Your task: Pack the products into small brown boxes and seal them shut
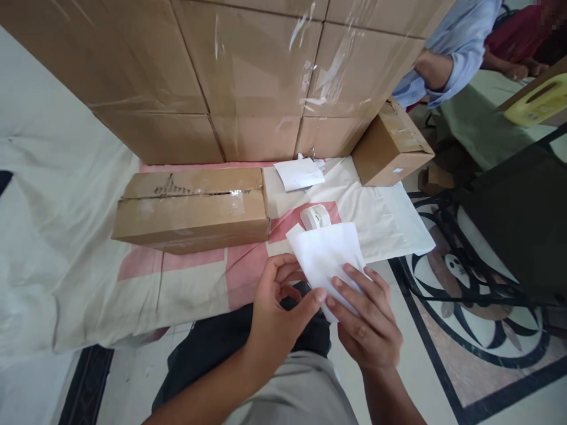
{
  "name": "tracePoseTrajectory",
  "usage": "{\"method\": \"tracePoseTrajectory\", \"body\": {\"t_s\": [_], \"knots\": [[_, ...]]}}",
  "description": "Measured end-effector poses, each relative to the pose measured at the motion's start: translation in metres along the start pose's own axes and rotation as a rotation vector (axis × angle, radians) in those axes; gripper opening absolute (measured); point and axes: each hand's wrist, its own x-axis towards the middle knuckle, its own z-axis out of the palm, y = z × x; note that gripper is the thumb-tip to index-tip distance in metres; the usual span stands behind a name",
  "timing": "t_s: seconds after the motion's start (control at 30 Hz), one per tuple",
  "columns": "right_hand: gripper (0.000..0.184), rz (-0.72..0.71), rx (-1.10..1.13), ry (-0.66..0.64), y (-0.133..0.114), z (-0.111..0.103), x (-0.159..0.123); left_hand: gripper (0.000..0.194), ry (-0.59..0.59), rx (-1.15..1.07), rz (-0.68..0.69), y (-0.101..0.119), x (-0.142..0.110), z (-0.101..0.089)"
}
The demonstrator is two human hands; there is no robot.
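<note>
Gripping white paper (pixel 330 254) near its lower edges, fingers (pixel 362 307) of both hands (pixel 272 324) (pixel 378 342), open cloth (pixel 376 221) rightward.

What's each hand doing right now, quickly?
Left hand: partly curled, thumb at the edge of the white paper; whether it grips cannot be told.
Right hand: holding the white paper, fingers across its face.

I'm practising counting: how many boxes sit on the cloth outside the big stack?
2: the left box lies in front of the stack; the right box sits by its right end. More may hide behind it.
</note>
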Motion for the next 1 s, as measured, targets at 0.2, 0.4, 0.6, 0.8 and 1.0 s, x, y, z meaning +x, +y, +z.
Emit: {"method": "tracePoseTrajectory", "body": {"t_s": [0.2, 0.4, 0.6, 0.8, 1.0], "knots": [[0.023, -0.027, 0.034, 0.024, 0.0, 0.006, -0.001, 0.025, 0.013, -0.039, -0.081, 0.002, -0.002, -0.001], [0.023, 0.003, 0.052, 0.036, 0.009, 0.01, -0.007, 0.025, 0.004, -0.052, -0.076, 0.0, 0.007, -0.004], [0.037, 0.043, 0.025, 0.231, 0.04, 0.014, -0.002, 0.026, 0.037, 0.022, -0.104, -0.005, 0.013, -0.011], [0.044, -0.08, -0.151, 0.613, 0.112, 0.031, 0.053, 0.025, 0.09, 0.06, -0.067, -0.01, 0.02, -0.023], [0.04, 0.367, -0.239, -0.448, 0.165, 0.075, 0.052, 0.029, 0.101, 0.018, -0.057, -0.013, 0.027, -0.031]]}}
